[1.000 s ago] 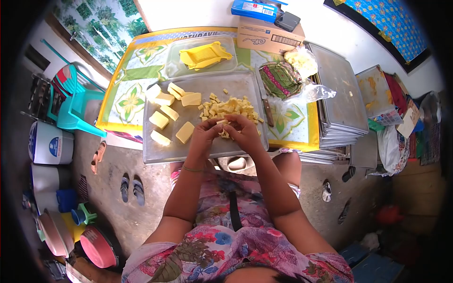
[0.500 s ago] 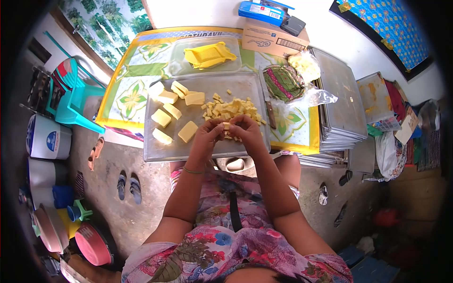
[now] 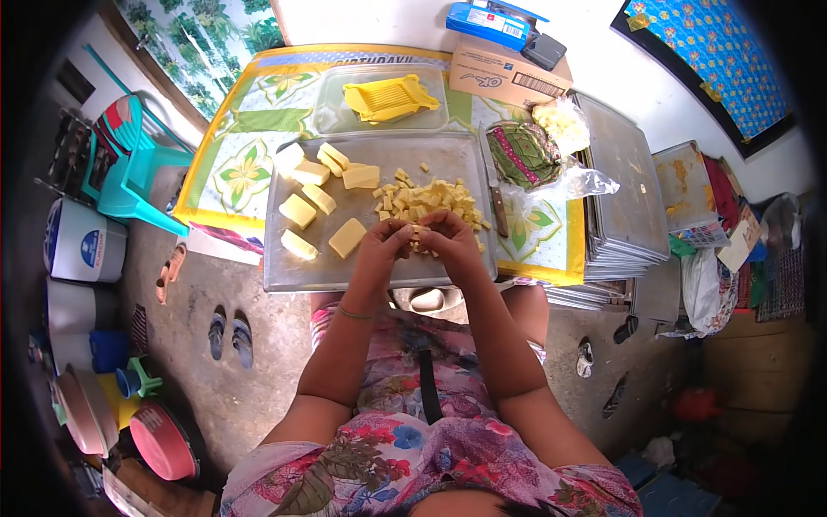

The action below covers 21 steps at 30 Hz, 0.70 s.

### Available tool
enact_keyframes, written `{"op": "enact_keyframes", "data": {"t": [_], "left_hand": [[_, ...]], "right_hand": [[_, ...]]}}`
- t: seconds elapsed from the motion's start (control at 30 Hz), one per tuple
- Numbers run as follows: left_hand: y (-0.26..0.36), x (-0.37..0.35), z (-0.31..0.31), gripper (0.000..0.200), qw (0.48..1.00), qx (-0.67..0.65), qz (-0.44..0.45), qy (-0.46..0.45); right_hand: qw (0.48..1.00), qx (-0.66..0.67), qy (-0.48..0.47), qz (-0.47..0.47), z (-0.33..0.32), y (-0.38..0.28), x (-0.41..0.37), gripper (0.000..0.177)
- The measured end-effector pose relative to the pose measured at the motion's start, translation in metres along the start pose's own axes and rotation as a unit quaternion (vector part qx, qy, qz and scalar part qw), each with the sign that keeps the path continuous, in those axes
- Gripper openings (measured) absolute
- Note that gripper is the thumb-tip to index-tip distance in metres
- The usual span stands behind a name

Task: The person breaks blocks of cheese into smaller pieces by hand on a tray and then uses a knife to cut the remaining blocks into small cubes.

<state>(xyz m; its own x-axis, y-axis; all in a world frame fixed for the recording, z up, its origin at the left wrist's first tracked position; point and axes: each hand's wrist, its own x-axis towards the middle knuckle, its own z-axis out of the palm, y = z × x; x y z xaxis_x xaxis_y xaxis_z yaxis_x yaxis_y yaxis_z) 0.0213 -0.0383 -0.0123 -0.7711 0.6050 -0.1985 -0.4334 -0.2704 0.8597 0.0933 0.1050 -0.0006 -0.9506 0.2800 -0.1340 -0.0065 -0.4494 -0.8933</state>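
My left hand (image 3: 381, 247) and my right hand (image 3: 455, 246) meet over the near edge of a metal tray (image 3: 297, 273). Fingertips of both are pinched on one small pale-yellow cube (image 3: 418, 231), which looks like butter or cheese. Just beyond my fingers spreads a loose heap of similar cubes (image 3: 428, 196). Larger yellow blocks (image 3: 347, 238) lie on the tray's left half, several of them. To the tray's right rests a knife (image 3: 499, 209) with a brown handle.
A yellow slotted tool (image 3: 392, 96) lies on a clear plastic lid (image 3: 332, 116) behind the tray. Right of it are a cardboard box (image 3: 508, 73), a green patterned cloth (image 3: 523, 155), a plastic bag (image 3: 564, 127) and stacked metal trays (image 3: 627, 185). A turquoise chair (image 3: 142, 177) stands left.
The view has shifted slightly, so the table sits a little further right. Both hands keep their pinch on the small cube with hardly any movement.
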Motion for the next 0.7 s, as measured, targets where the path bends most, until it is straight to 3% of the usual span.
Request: {"op": "enact_keyframes", "data": {"t": [0.33,0.7], "left_hand": [[0.005,-0.002,0.000,0.013,0.988,-0.130,-0.076,-0.019],[-0.009,0.001,0.001,0.014,0.999,-0.053,-0.004,0.002]], "right_hand": [[0.998,0.051,-0.039,-0.008,-0.007,0.006,0.000,0.023],[1.000,-0.011,-0.024,0.008,-0.009,0.001,-0.003,0.031]]}}
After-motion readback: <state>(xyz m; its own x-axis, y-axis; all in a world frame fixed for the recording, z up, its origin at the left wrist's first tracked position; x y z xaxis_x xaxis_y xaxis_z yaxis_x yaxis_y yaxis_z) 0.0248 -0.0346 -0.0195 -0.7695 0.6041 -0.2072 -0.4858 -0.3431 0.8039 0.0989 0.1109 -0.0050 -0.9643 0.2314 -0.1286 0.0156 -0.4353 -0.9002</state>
